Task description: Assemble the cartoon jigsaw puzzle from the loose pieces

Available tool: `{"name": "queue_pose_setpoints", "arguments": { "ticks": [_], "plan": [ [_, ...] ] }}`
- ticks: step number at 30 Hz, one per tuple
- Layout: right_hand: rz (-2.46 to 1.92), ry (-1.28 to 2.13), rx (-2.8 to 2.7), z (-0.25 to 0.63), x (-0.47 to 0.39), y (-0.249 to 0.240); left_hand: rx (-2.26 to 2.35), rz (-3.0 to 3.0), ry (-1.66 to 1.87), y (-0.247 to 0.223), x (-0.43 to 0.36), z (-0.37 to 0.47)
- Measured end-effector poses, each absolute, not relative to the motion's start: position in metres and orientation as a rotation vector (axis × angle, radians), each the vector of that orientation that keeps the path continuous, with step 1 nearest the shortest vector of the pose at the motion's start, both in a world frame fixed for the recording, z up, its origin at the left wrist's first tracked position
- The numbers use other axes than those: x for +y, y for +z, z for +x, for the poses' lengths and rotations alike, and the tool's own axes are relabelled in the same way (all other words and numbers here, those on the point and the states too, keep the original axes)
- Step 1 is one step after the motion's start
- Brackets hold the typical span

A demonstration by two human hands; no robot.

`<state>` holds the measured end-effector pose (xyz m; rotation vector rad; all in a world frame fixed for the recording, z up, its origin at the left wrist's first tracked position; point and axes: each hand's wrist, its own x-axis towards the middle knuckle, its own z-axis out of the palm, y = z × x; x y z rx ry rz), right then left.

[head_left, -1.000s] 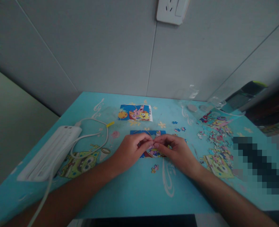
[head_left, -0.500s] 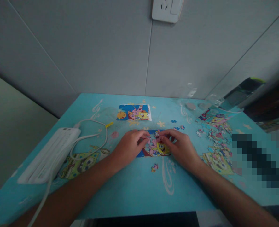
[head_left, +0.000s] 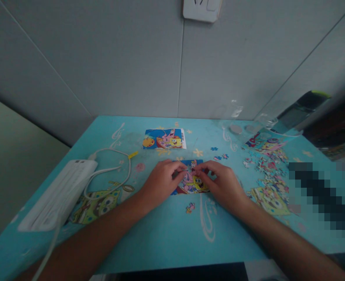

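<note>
A partly joined jigsaw picture with a yellow and a pink cartoon figure lies on the light blue table. Over its left side is my left hand, thumb and forefinger pinched near its upper middle; whatever is between them is too small to name. My right hand pinches at the upper right part of the picture, its fingertips close to the left ones. A loose puzzle piece sits in front of the picture. Behind it lies a printed reference card with a similar scene.
Several blue pieces lie behind my right hand. A heap of loose pieces spreads on the right, near a clear container. On the left are a white power strip and its cable.
My fingertips have come closer together over the jigsaw picture, the left ones moving slightly right. The camera view has shifted a little.
</note>
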<state>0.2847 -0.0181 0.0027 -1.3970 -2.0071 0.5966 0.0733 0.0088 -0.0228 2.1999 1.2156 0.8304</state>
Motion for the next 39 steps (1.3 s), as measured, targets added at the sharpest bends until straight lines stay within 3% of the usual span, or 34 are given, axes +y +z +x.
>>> {"name": "queue_pose_setpoints", "arguments": {
  "ticks": [39],
  "plan": [
    [-1.372, 0.602, -2.062, 0.2875, -0.0158, -0.0053, 1.216, 2.11, 0.839, -0.0254, 0.0098, 0.0706]
  ]
}}
